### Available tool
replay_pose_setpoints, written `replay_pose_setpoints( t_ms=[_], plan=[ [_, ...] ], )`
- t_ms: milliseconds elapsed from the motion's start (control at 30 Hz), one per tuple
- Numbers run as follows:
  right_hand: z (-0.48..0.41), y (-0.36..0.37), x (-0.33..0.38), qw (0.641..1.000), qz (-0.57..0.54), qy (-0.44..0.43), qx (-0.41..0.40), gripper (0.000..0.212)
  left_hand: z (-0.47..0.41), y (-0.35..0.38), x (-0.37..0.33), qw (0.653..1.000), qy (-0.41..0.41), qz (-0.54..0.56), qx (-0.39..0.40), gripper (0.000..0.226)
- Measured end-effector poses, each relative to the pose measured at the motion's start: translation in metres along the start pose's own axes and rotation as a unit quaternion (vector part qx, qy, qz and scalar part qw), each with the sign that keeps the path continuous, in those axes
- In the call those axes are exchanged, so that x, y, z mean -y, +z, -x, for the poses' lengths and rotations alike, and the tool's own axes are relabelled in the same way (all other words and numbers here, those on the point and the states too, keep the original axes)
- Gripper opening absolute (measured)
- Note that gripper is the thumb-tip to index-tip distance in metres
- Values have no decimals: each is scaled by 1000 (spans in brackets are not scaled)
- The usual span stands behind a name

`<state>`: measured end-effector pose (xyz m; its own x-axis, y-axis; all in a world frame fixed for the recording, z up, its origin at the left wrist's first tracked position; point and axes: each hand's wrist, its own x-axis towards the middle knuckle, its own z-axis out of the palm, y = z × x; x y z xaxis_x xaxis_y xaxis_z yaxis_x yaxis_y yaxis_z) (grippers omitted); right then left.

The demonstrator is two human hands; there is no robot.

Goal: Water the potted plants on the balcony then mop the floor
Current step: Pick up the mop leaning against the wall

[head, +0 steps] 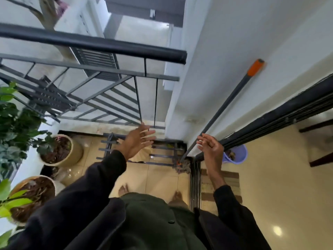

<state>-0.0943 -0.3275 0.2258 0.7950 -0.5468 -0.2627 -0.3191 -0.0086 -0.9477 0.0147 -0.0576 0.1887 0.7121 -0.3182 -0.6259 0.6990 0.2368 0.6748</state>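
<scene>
Mop (221, 107) leans against wall (225, 51), orange grip uppermost; both hands spread wide, empty.

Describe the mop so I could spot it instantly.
Start at the white wall right of the black balcony railing. Leaning against it is the long dark grey mop pole, its stringy head resting on the tiled floor in the corner. Its bright orange handle grip sets it apart from the dark door frame alongside.
</scene>
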Motion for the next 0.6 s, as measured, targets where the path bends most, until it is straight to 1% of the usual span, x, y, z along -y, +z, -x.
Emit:
replay_pose_setpoints(
  t_ms=[133, 233, 333, 433, 600],
  plan=[
    [-31, -33, 23, 999, 11, -35, 18, 27, -19, 85, 11, 1000, 1, -16, 13, 41],
    [-39, -55, 38, 996, 36, -71, 29, 28, -28, 149, 15, 997, 19, -67, 29, 38],
    [-36, -76, 44, 990, 76, -111, 41, 28, -36, 207, 15, 990, 54, -130, 23, 31],
    [-33, -89, 48, 987, 101, -119, 47, 33, -44, 243, 10, 982, 79, -170, 10, 18],
    [-31, -94, 66, 984, 116, -126, 42, 35, -62, 270, 0, 975, 98, -199, 35, 16]
  ],
)
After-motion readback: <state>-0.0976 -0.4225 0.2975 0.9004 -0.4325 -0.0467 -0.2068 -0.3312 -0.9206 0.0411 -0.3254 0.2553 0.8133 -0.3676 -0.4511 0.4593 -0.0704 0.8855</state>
